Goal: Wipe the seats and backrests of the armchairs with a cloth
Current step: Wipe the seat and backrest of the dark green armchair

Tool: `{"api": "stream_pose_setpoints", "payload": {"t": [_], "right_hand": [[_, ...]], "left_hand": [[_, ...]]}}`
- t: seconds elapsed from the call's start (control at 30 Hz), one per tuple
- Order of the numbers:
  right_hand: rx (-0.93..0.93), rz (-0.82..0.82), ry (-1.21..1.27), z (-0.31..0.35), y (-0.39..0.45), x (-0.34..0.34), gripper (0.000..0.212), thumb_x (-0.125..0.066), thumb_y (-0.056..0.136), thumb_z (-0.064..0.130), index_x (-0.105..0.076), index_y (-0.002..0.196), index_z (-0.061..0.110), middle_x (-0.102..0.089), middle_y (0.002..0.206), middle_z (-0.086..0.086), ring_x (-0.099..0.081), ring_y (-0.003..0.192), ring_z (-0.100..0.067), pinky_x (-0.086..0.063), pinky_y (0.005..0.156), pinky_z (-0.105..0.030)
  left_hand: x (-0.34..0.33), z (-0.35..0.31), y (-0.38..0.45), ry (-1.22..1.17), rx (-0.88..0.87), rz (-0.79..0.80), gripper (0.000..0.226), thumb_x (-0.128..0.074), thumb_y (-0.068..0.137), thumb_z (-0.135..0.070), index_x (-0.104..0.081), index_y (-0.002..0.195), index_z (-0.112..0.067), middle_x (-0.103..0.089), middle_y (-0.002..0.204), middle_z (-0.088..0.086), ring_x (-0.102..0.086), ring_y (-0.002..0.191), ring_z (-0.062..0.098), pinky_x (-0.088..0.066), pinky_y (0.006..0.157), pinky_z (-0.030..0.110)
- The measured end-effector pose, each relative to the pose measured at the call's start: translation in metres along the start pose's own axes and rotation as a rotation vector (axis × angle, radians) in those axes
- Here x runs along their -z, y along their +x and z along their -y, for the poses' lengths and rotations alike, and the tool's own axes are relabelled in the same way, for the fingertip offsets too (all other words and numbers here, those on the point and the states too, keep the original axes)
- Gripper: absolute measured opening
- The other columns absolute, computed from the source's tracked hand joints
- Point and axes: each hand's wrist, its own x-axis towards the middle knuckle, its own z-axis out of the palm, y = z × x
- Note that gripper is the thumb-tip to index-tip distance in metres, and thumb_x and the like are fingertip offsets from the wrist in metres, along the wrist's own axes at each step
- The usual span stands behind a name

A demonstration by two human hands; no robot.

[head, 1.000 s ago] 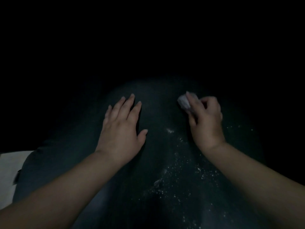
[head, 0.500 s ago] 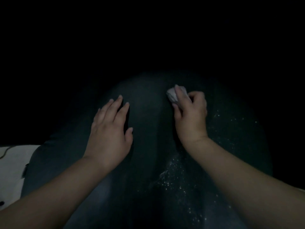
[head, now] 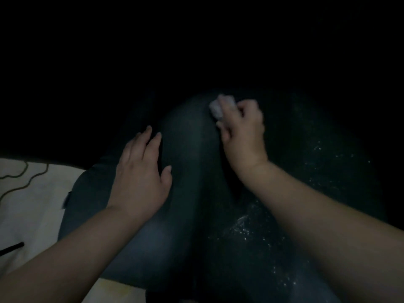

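A dark armchair [head: 190, 193] is filling the centre of the frame, pale specks lying lower right. The left hand [head: 140, 171] is resting flat, fingers relaxed. The right hand [head: 242, 132] is clutching the cloth [head: 215, 109], upper centre. Dim light is risking missed specks. No containers are showing.

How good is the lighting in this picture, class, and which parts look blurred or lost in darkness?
Head view: very dim; the upper half is black. Light falls only on the dark armchair cushion, the left hand and the right hand. The pale cloth is motion-blurred. White specks glint on the cushion.
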Motion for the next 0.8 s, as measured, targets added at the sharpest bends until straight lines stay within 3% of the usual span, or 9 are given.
{"api": "stream_pose_setpoints", "payload": {"t": [0.1, 0.2, 0.37, 0.43, 0.5, 0.63, 0.73, 0.8], "right_hand": [[0.266, 0.15, -0.028, 0.015, -0.056, -0.004, 0.058, -0.069, 0.081, 0.006, -0.056, 0.135, 0.02, -0.055, 0.107, -0.018, -0.052, 0.09, -0.035, -0.045, 0.076, -0.044], [0.361, 0.169, -0.092, -0.004, -0.07, 0.015, 0.06, -0.073, 0.078, 0.003, -0.058, 0.133, 0.021, -0.057, 0.1, -0.02, -0.054, 0.085, -0.038, -0.046, 0.073, -0.045], [0.018, -0.041, -0.139, 0.012, 0.009, -0.004, 0.062, -0.056, 0.086, 0.003, -0.044, 0.143, 0.025, -0.044, 0.122, -0.018, -0.044, 0.107, -0.034, -0.041, 0.089, -0.044], [0.024, -0.047, -0.134, 0.037, 0.019, -0.024, 0.064, -0.053, 0.086, 0.005, -0.04, 0.145, 0.028, -0.042, 0.126, -0.015, -0.041, 0.11, -0.032, -0.035, 0.088, -0.038], [0.153, 0.012, -0.106, 0.056, 0.003, -0.037, 0.065, -0.054, 0.083, 0.003, -0.045, 0.143, 0.027, -0.046, 0.123, -0.016, -0.043, 0.106, -0.034, -0.032, 0.081, -0.038], [0.514, 0.265, -0.071, 0.049, -0.067, -0.029, 0.046, -0.055, 0.085, 0.011, -0.06, 0.13, 0.021, -0.058, 0.105, -0.017, -0.052, 0.087, -0.035, -0.04, 0.071, -0.039], [0.604, 0.412, -0.1, 0.011, -0.103, 0.0, 0.046, -0.055, 0.087, 0.016, -0.058, 0.132, 0.028, -0.058, 0.106, -0.011, -0.048, 0.092, -0.027, -0.037, 0.074, -0.035], [0.596, 0.391, -0.15, -0.015, -0.1, 0.021, 0.052, -0.069, 0.081, 0.009, -0.06, 0.13, 0.025, -0.059, 0.105, -0.016, -0.052, 0.089, -0.033, -0.041, 0.072, -0.039]], "left_hand": [[0.002, 0.006, -0.007, -0.009, 0.027, 0.012, 0.071, -0.062, 0.087, -0.025, -0.03, 0.148, -0.008, -0.02, 0.157, 0.01, -0.018, 0.143, 0.03, -0.014, 0.119, 0.039], [0.002, 0.01, -0.015, -0.019, 0.037, 0.03, 0.071, -0.06, 0.089, -0.027, -0.028, 0.149, -0.01, -0.017, 0.159, 0.007, -0.015, 0.143, 0.028, -0.013, 0.118, 0.038], [0.0, 0.017, -0.026, -0.019, 0.056, 0.027, 0.069, -0.055, 0.091, -0.029, -0.024, 0.151, -0.012, -0.014, 0.159, 0.005, -0.012, 0.145, 0.025, -0.008, 0.118, 0.033], [0.0, 0.021, -0.029, -0.021, 0.078, 0.009, 0.068, -0.055, 0.091, -0.026, -0.024, 0.15, -0.011, -0.016, 0.159, 0.006, -0.014, 0.144, 0.026, -0.007, 0.118, 0.033], [0.002, 0.024, -0.031, -0.01, 0.097, -0.015, 0.066, -0.055, 0.09, -0.02, -0.027, 0.149, -0.008, -0.021, 0.157, 0.009, -0.019, 0.142, 0.029, -0.011, 0.118, 0.036], [0.007, 0.026, -0.033, 0.016, 0.092, -0.052, 0.064, -0.055, 0.088, -0.012, -0.03, 0.147, -0.003, -0.027, 0.154, 0.015, -0.025, 0.14, 0.032, -0.01, 0.118, 0.035], [0.008, 0.019, -0.032, -0.004, 0.066, -0.071, 0.064, -0.055, 0.088, -0.011, -0.03, 0.147, -0.003, -0.027, 0.154, 0.014, -0.023, 0.141, 0.031, -0.007, 0.116, 0.03], [0.008, 0.009, -0.031, -0.032, 0.046, -0.065, 0.064, -0.055, 0.089, -0.01, -0.03, 0.147, -0.004, -0.025, 0.155, 0.011, -0.021, 0.141, 0.029, -0.01, 0.117, 0.033]]}}
